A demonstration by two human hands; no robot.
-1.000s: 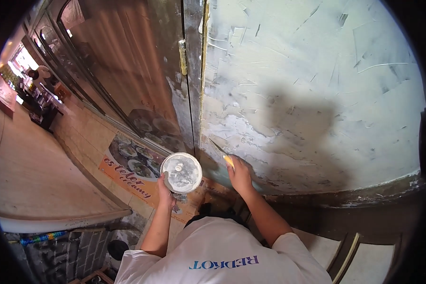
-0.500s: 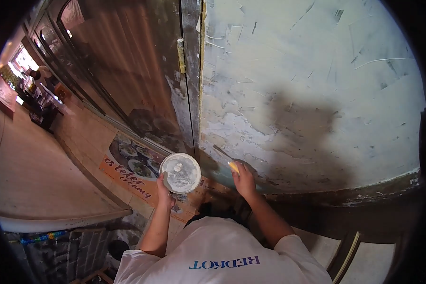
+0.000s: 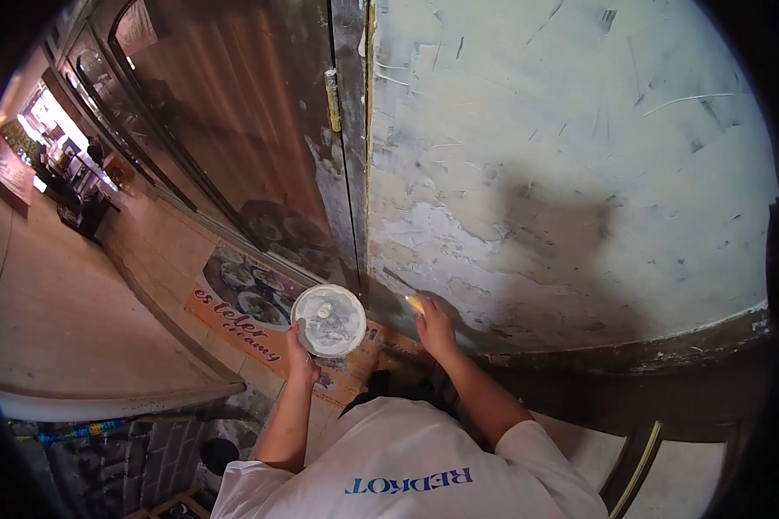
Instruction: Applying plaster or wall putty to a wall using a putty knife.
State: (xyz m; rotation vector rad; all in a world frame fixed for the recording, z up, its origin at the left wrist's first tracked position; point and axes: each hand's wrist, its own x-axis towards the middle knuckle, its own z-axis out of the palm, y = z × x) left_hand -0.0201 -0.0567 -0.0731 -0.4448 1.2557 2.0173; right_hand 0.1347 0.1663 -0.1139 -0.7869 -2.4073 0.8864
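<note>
My left hand (image 3: 300, 356) grips the rim of a round, shallow white tub (image 3: 359, 322) smeared with white paste, with a small lump of paste near its middle. The fingers under the tub are mostly hidden. Just to its right, my right hand (image 3: 436, 329) is closed round the yellow handle of a putty knife (image 3: 416, 304). Its blade points up and left toward the lower left corner of a pale wall (image 3: 563, 112) and is hard to make out there. Patchy white filler, scrape marks and dark streaks cover the wall.
A dark door frame with a paint-spotted hinge (image 3: 332, 100) borders the wall on the left, beside glass panels (image 3: 234, 112). An orange food banner (image 3: 234, 311) lies on the floor below. A pale curved panel (image 3: 104, 346) stands at the left. Dark furniture (image 3: 86, 214) is farther off.
My right hand has moved slightly left and down with the putty knife. The left hand and tub have barely shifted. In the far background, a person has changed position.
</note>
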